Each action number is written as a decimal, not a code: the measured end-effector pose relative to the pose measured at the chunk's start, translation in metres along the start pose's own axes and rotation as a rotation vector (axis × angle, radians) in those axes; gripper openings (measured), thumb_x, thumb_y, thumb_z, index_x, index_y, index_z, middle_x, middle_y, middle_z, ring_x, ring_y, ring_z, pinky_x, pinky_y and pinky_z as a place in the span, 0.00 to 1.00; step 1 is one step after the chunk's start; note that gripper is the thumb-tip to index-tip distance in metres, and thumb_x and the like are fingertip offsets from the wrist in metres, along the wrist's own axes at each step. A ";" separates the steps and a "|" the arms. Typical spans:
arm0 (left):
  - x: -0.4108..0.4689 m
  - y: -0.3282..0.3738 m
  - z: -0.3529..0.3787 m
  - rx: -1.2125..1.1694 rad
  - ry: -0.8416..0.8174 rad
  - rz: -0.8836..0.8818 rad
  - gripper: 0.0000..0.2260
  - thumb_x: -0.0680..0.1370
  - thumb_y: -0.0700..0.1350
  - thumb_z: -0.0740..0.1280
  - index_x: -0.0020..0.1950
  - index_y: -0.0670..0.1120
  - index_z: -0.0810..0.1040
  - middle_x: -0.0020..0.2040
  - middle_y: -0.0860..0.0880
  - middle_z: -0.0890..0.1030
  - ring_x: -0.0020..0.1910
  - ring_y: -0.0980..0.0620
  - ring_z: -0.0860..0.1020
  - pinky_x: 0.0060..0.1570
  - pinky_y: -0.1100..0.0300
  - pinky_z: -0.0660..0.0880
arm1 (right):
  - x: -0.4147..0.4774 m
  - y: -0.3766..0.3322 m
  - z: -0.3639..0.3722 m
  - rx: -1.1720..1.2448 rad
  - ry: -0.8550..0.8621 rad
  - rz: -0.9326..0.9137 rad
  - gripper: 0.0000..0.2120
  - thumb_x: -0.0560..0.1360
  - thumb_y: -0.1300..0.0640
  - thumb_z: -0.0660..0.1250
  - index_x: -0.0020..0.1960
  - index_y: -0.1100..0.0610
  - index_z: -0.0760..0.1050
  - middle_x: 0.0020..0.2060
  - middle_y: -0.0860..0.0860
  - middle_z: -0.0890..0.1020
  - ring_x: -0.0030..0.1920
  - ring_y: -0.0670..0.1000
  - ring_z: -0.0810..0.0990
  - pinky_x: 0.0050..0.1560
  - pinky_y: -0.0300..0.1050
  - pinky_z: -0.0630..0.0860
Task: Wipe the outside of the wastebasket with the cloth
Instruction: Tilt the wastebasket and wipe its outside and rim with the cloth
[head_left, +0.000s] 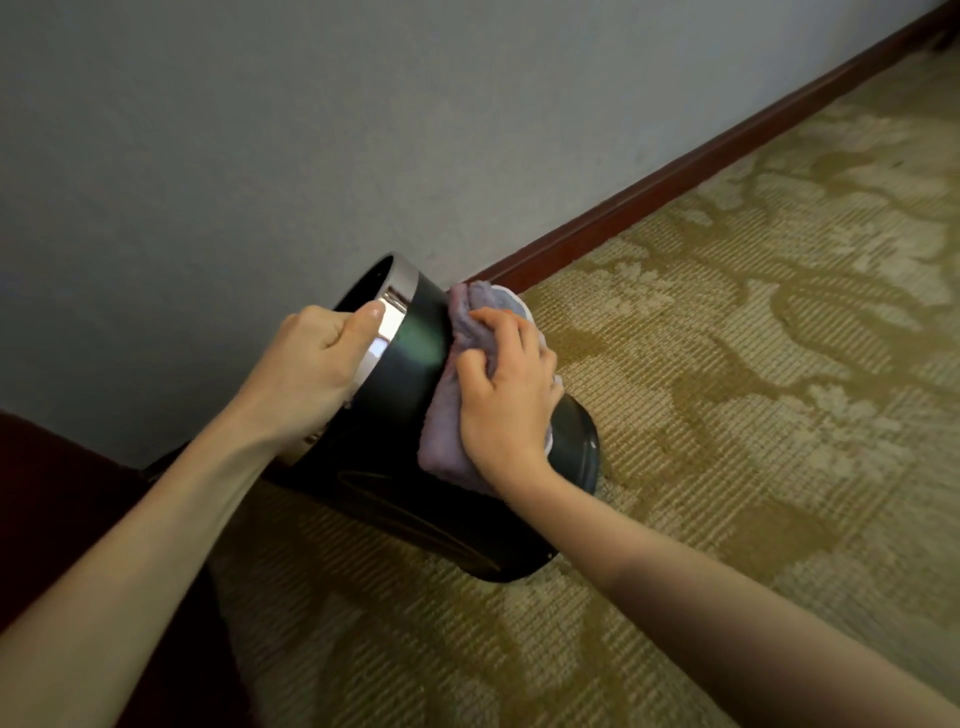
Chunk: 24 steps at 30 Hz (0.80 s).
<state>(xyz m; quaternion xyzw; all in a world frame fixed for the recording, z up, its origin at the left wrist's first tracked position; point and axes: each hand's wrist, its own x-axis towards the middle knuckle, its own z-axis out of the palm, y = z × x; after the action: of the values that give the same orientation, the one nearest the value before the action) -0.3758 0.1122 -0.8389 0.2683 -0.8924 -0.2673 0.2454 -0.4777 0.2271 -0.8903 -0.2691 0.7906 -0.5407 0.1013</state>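
With the wastebasket (410, 415) tipped on the carpet (727, 364) by the wall, the left hand (311, 358) closed over its chrome rim and the right hand (506, 395) flattening the folded cloth (447, 421) against the side, she'd do best turning it steadily between long, overlapping strokes.

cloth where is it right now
In the head view, the cloth is pressed under the right hand against the tilted wastebasket's dark side, right of the left hand gripping the rim.

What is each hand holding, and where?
Left hand grips the wastebasket by its chrome rim; right hand clutches the bunched cloth against its side.
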 end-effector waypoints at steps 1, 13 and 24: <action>-0.001 -0.003 -0.001 -0.012 -0.014 -0.015 0.27 0.79 0.56 0.55 0.27 0.39 0.66 0.22 0.54 0.67 0.24 0.60 0.65 0.26 0.57 0.63 | 0.007 0.002 -0.002 0.009 -0.019 0.021 0.16 0.75 0.55 0.60 0.61 0.48 0.73 0.64 0.46 0.73 0.65 0.55 0.67 0.66 0.60 0.60; -0.010 0.011 0.006 -0.124 -0.070 0.087 0.27 0.83 0.47 0.57 0.23 0.59 0.72 0.18 0.62 0.70 0.19 0.66 0.68 0.22 0.77 0.61 | 0.059 0.050 -0.024 0.146 -0.138 0.264 0.13 0.76 0.55 0.59 0.55 0.51 0.80 0.56 0.51 0.82 0.58 0.54 0.78 0.63 0.55 0.72; 0.018 0.011 0.009 0.074 -0.031 -0.079 0.27 0.81 0.54 0.57 0.26 0.42 0.60 0.17 0.54 0.63 0.16 0.57 0.61 0.21 0.60 0.59 | -0.017 0.080 -0.027 -0.069 0.073 -0.023 0.26 0.71 0.50 0.49 0.63 0.57 0.72 0.63 0.56 0.74 0.62 0.58 0.70 0.63 0.59 0.64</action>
<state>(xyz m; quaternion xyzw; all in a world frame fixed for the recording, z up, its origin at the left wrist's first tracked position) -0.3978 0.1120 -0.8334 0.3080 -0.8941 -0.2476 0.2109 -0.5009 0.2796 -0.9549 -0.2615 0.8086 -0.5239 0.0568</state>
